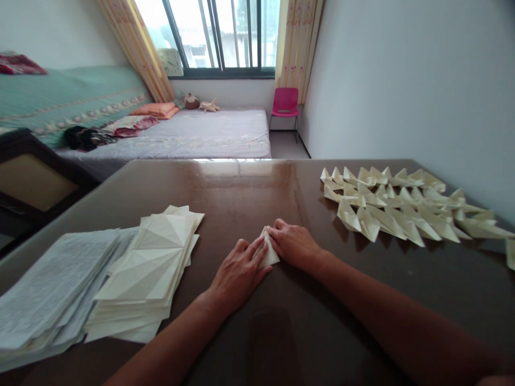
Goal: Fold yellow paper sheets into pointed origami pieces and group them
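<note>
A small cream paper [271, 257], folded to a triangular point, lies on the brown table between my hands. My left hand [237, 271] holds its left side, with the fingers across the sheet and the thumb near its lower edge. At the upper tip, my right hand [295, 244] has its fingers closed on the fold. Both hands partly hide the paper. To the left lies a stack of creased cream sheets [161, 236] marked with diagonal fold lines. Rows of pointed folded paper pieces [372, 220], shaped like little boats, stand at the right.
Printed papers [60, 279] are piled at the table's left edge, touching the creased stack. The glossy tabletop [241, 198] reaches toward a bed [225, 128]. A pink chair [285, 102] stands below the window, and a white wall [402, 80] runs along the right.
</note>
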A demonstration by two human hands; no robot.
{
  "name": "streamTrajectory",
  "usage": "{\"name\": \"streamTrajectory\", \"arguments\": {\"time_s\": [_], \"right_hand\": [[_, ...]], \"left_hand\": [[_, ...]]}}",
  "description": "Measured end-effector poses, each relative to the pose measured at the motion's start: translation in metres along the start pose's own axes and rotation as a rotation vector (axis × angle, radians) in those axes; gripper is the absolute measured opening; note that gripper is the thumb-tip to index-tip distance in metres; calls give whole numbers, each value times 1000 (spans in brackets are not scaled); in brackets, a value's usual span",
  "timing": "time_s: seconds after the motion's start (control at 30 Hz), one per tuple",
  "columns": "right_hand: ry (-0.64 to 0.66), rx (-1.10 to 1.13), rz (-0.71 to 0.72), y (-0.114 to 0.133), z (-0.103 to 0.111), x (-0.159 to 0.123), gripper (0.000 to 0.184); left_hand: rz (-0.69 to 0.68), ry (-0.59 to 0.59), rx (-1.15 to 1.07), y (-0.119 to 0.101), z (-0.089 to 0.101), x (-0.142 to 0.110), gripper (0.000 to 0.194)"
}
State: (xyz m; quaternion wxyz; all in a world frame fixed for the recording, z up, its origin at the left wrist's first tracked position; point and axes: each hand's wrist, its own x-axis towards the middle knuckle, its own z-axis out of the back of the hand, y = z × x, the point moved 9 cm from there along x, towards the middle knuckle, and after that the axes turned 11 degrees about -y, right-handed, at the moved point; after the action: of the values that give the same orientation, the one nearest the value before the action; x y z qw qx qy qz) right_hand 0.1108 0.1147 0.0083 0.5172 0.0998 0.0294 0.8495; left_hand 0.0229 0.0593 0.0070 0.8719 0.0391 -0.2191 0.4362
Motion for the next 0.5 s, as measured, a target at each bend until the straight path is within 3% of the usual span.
{"name": "streamTrajectory", "arguments": {"time_s": [0.3,0.5], "right_hand": [[-105,237,-114,-18,-3,9,29],[-98,267,-76,-13,-8,10,26]], "left_hand": [[-29,-25,-38,-1,3,-1,40],[-43,-29,-186,-12,10,-1,35]]}}
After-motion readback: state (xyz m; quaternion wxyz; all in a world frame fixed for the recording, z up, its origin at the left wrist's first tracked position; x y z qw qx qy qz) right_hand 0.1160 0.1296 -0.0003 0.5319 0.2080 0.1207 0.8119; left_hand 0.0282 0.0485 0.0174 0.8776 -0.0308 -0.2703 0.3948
